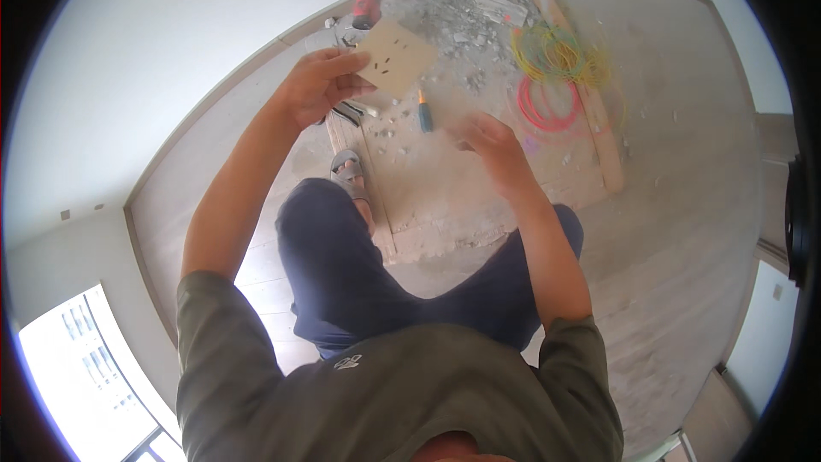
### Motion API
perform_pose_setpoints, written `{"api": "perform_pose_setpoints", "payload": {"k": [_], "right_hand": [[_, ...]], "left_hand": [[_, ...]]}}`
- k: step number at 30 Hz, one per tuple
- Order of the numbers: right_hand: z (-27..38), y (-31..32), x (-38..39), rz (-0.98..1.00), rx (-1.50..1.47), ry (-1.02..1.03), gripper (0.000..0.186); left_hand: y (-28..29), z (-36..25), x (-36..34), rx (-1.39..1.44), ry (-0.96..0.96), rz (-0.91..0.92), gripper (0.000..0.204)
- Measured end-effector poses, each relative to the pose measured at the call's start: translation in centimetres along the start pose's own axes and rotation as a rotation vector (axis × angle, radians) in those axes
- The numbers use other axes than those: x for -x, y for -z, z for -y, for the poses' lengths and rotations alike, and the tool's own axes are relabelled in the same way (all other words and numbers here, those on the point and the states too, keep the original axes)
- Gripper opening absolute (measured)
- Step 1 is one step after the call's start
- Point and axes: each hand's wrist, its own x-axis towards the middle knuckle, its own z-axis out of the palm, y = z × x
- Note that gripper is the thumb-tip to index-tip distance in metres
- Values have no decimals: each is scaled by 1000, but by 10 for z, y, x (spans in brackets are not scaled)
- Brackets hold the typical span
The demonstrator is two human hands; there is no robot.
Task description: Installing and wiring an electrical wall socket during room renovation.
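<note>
My left hand (323,84) grips a thin cream square plate (398,58) by its left edge, thumb on top. Several small dark marks dot the plate; whether they are slots or loose bits I cannot tell. Off to the right, apart from the plate, is my right hand (486,139); its fingers look bent but are smeared by motion. Between the hands, a screwdriver (425,113) with a dark teal and orange handle lies on the dusty floor. Past the plate is a red and black power drill (368,2).
Grey rubble (470,30) lies scattered at the far side. Coiled yellow and green wire (560,56) and a pink-red coil (547,105) lie at the right, by a long wooden strip (603,141). Dark-handled tools (346,113) lie beneath my left hand. My sandalled foot (347,169) is nearby.
</note>
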Motion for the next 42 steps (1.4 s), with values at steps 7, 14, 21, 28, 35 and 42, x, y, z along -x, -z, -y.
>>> {"api": "perform_pose_setpoints", "payload": {"k": [7,14,21,28,35,42], "right_hand": [[-62,66,-9,62,933,-187,33],[-98,134,13,-40,1226,-266,33],[-73,120,37,-350,1081,-453,31],[-37,63,47,-437,1020,-620,31],[23,29,-5,-429,1097,-599,34],[120,-15,-73,-334,1361,-491,35]], "left_hand": [[164,82,-38,333,194,-391,23],[309,156,-68,449,316,-857,15],[373,155,-144,733,500,-879,11],[445,178,-205,629,451,-891,11],[508,241,-182,807,440,-1031,21],[439,209,-182,787,598,-1326,39]]}}
